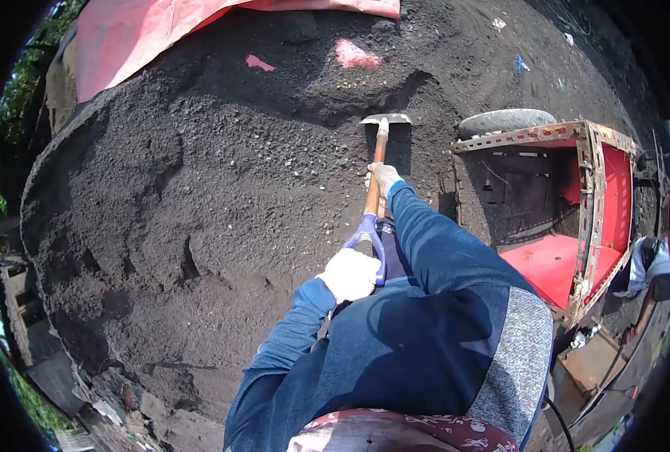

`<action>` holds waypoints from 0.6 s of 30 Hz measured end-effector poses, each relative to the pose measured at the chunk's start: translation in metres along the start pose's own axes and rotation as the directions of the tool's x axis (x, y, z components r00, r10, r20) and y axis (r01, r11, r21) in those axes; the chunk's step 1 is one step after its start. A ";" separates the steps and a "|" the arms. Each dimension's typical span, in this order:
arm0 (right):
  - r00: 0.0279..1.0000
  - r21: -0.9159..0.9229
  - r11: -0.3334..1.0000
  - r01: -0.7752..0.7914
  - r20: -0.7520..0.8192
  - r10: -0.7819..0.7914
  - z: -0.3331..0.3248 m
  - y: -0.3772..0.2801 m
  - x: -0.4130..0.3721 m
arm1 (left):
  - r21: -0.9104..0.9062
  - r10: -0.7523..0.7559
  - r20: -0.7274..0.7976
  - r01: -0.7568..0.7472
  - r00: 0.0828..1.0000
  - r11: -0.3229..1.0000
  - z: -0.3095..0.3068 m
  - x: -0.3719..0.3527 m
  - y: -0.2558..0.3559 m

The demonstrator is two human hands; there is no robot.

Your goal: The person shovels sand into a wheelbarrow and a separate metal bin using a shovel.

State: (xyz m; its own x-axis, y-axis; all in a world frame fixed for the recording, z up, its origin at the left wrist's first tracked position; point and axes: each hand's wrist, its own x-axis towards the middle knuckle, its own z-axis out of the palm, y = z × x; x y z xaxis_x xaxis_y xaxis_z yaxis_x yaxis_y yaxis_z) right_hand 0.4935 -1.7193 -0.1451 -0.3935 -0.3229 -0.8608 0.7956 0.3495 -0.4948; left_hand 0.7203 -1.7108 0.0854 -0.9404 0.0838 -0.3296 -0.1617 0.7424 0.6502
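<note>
A shovel [376, 177] with a wooden shaft and a blue D-shaped handle stretches away from my body. My left hand [350, 276], in a white glove, is wrapped round the blue handle. Farther up, my right hand [385, 178], gloved too, grips the wooden shaft below the blade. The metal blade [386, 119] is seen nearly edge-on at the dark, gravelly heap [260, 188]. Whether any material lies on the blade cannot be made out.
To the right stands a cart [585, 226] with a rusty perforated metal frame and red panels, a tire [507, 120] at its far side. A red sheet [146, 38] covers part of the ground at the upper left. Boards and debris [587, 361] lie at the lower right.
</note>
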 end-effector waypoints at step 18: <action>0.947 0.242 0.969 -0.044 0.320 -0.038 0.086 0.129 -0.141 | -0.562 -0.443 -0.599 0.043 0.667 0.826 0.031 -0.300 0.103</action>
State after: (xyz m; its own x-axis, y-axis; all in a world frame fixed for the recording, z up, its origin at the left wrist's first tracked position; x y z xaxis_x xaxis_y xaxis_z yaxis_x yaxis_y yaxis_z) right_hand 0.6914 -1.7045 -0.0778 -0.2547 -0.6006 -0.7579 0.9000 0.1395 -0.4130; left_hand 0.9950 -1.6388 0.2299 -0.7348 -0.6713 -0.0973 -0.3420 0.2428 0.9078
